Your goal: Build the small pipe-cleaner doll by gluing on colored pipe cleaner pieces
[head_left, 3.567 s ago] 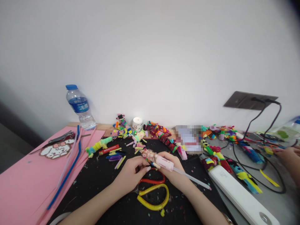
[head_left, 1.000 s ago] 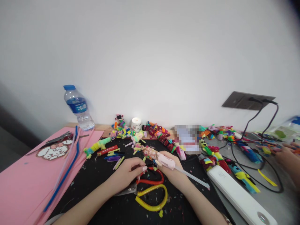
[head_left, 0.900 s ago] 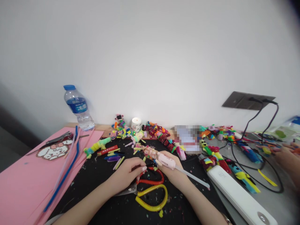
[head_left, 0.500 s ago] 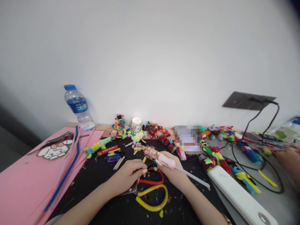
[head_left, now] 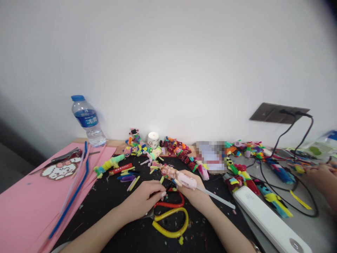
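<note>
So we'd keep the right hand (head_left: 193, 191) gripping the pink glue-stick pen (head_left: 187, 180) steady while the left hand (head_left: 143, 200) pinches the scissors' red-and-yellow handles (head_left: 171, 214).

A black-topped worktop (head_left: 118, 200) carries large pink paper sheets (head_left: 23, 203) at the left, a clear plastic water bottle with a blue cap (head_left: 87, 121) by the wall, red-and-yellow-handled scissors (head_left: 171, 214), scattered bright pipe-cleaner pieces (head_left: 179, 147) and a long white power strip (head_left: 271, 221).

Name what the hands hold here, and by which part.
Right hand grips the pink glue gun around its body. Left hand rests by the scissors; any hold is unclear.
</note>
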The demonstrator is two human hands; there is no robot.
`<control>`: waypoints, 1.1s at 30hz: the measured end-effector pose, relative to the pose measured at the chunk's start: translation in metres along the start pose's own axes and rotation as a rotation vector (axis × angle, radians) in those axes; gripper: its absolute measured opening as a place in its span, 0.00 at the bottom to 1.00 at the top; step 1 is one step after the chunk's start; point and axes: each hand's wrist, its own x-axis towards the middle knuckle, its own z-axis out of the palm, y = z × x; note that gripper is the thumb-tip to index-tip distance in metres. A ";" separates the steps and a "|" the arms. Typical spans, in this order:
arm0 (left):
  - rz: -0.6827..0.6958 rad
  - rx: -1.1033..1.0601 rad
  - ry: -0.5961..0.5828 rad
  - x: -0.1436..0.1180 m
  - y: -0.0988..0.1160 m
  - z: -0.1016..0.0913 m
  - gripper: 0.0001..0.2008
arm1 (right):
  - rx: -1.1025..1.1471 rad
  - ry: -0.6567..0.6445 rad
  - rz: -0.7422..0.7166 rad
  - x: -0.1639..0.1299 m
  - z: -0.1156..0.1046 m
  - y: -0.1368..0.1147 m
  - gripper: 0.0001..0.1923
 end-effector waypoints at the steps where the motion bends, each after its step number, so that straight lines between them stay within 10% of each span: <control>1: 0.001 0.000 0.001 0.000 0.000 0.000 0.12 | -0.001 0.002 0.005 0.000 0.000 0.000 0.05; 33: -0.059 -0.048 0.079 0.001 -0.004 0.003 0.09 | 0.030 0.025 -0.015 -0.001 -0.001 -0.001 0.02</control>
